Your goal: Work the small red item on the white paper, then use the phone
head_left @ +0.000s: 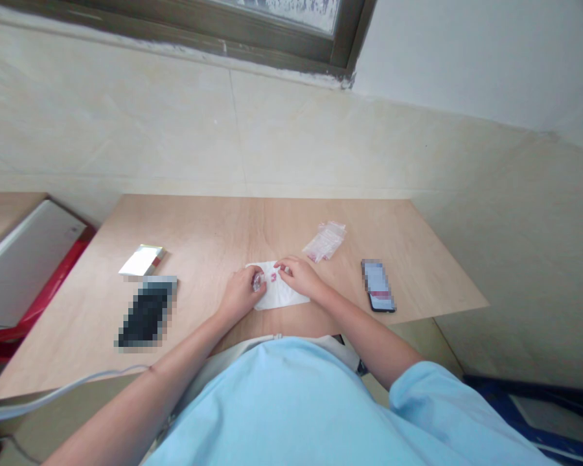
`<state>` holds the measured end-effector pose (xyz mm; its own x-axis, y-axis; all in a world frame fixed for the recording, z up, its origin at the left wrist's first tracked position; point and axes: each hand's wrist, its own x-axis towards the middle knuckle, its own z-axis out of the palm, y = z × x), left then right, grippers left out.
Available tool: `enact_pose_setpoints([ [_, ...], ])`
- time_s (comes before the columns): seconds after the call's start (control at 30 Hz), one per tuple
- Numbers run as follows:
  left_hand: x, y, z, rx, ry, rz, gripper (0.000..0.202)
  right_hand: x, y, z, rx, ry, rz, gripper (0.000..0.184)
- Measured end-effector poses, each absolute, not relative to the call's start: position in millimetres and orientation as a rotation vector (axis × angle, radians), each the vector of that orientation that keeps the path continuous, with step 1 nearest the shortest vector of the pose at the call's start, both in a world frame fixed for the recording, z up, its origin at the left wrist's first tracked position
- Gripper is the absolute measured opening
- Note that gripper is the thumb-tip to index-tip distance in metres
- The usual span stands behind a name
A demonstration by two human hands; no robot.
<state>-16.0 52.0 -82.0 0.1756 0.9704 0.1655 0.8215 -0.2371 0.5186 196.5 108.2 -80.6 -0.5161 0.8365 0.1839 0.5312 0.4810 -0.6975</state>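
White sheet (276, 291) lay on the plywood tabletop (204, 226), directly in front of the torso. Left hand (240, 294) was closed in a narrow grip on a small transparent item (258, 281), held at the sheet's near-left edge. Right hand (298, 277) was partly curled, its fingertips (280, 265) on the sheet beside red marks; whether they gripped it could not be determined. Status: sheet unwrapped and lying flat; item in hand. Clear plastic bag (324, 241), holding reddish contents, lay separately beyond the right hand, near a smartphone (377, 285).
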Motion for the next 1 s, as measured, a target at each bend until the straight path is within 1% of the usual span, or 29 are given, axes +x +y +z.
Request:
enact_pose_setpoints([
  [0.1, -15.8, 52.2, -83.4, 2.156, 1.698, 0.686, 0.022, 198.9, 104.7, -76.2, -1.099, -2.394, 0.711, 0.025],
  [0.17, -15.6, 52.3, -84.5, 2.157, 1.705, 0.701, 0.022, 199.8, 103.1, -73.7, -1.155, -2.475, 0.636, 0.023],
  [0.27, -15.5, 52.3, -86.0, 2.156, 1.71, 0.722, 0.021, 201.0, 102.8, -71.8, -1.28, -2.506, 0.495, 0.021],
  [0.37, -15.9, 52.4, -87.0, 2.157, 1.705, 0.727, 0.019, 201.6, 103.2, -72.6, -1.285, -2.497, 0.445, 0.021],
  [0.6, -17.2, 52.9, -88.4, 2.166, 1.705, 0.732, 0.018, 200.9, 104.1, -77.7, -1.251, -2.526, 0.489, 0.016],
  [0.77, -18.1, 52.9, -90.8, 2.179, 1.707, 0.737, 0.018, 203.6, 107.0, -75.5, -1.343, -2.405, 0.529, 0.011],
  [0.93, -18.2, 51.8, -93.0, 2.175, 1.73, 0.735, 0.015, 197.2, 105.0, -70.2, -1.45, -2.231, 0.658, 0.022],
  [1.0, -18.0, 51.2, -92.8, 2.183, 1.736, 0.73, 0.014, 189.3, 100.6, -65.7, -1.379, -2.166, 0.807, 0.025],
])
